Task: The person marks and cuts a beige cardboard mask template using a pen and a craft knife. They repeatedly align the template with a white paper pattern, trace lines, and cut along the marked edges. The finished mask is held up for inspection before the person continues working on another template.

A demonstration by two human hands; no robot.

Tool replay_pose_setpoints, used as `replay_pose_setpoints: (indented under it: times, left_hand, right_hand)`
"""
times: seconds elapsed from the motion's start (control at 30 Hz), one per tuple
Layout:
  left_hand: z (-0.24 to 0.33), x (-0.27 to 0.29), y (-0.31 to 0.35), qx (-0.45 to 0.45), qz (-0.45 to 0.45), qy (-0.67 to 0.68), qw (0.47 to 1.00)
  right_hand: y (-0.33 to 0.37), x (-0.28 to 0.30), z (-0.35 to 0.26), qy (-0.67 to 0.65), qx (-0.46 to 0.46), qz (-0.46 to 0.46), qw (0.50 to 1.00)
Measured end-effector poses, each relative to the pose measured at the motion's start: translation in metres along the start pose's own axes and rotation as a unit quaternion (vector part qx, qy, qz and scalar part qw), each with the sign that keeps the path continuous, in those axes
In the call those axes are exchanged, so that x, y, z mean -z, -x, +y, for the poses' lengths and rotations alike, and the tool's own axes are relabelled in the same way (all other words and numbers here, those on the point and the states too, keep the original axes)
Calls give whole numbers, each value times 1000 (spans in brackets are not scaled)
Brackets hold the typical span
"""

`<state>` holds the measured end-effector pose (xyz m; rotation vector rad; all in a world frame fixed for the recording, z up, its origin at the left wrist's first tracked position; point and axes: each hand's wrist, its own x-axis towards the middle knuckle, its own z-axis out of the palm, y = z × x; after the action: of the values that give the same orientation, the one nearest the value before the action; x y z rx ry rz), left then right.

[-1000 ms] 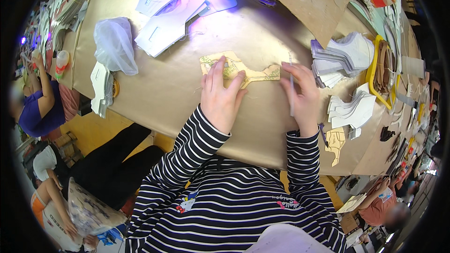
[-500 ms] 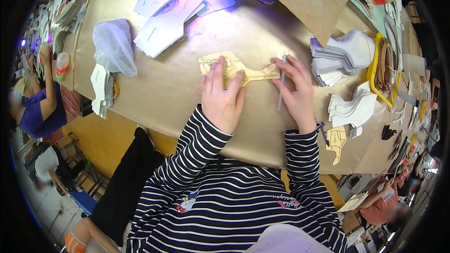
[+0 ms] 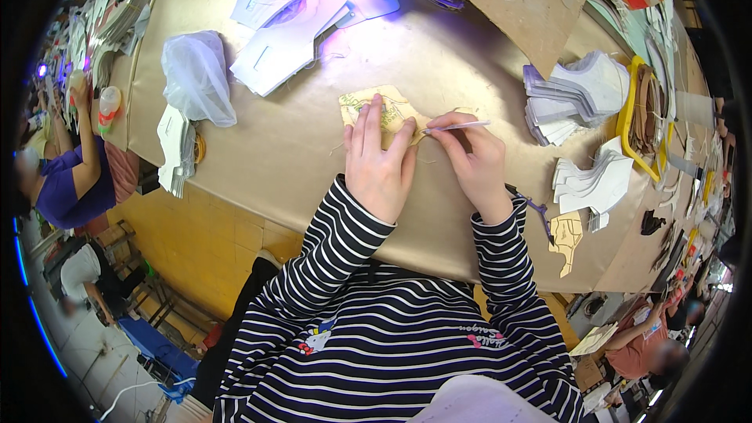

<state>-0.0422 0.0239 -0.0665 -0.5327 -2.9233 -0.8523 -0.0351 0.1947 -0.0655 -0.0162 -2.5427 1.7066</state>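
Observation:
A pale yellow shaped template [image 3: 352,100] with green markings lies on the gold-brown tabletop [image 3: 274,180]. My left hand [image 3: 380,176] rests on it with fingers stretched out, pressing it to the surface. Between the thumb and fingers of my right hand [image 3: 479,160] is a slim, whitish pen [image 3: 470,124], its tip down at the template's narrow right part. My right fingers hide much of that narrow part. Right of my right wrist lies a thin dark purple tool [image 3: 540,211], its kind unclear, beside a second yellow template [image 3: 565,236].
White cut pieces [image 3: 595,180] and a wrapped stack [image 3: 580,98] lie at right by a yellow frame [image 3: 624,129]. A clear plastic bag [image 3: 196,74] is at left. White and bluish pieces [image 3: 278,47] and brown board [image 3: 509,8] lie at the far side. Other people work around.
My right hand has moved left over the template's narrow end. The pen has swung from upright to nearly level, its tip now at the template. My left hand stays on the template.

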Motion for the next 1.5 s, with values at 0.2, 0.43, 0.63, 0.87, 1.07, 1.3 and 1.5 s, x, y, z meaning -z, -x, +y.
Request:
replay_pose_setpoints:
  times: [0.2, 0.43, 0.63, 0.87, 1.07, 1.3, 1.5]
  left_hand:
    - [2, 2, -2, -2, 5, 2, 1000]
    - [14, 4, -11, 23, 17, -15, 999]
    - [19, -4, -13, 31, -1, -70, 997]
    - [23, -10, -12, 38, -5, -93, 995]
    - [21, -12, -10, 31, -8, -81, 996]
    - [22, -14, -9, 35, 0, -79, 996]
    - [23, -15, -9, 36, 11, -105, 994]
  right_hand:
    - [-2, -8, 5, 8, 90, 24, 996]
    - [2, 2, 6, 0, 57, 56, 997]
    - [4, 10, 7, -33, 15, 65, 997]
    - [2, 13, 7, -41, -2, 53, 998]
    - [3, 15, 8, -47, -9, 60, 997]
    - [3, 19, 8, -39, 12, 51, 998]
    - [4, 21, 8, 35, 88, 35, 995]
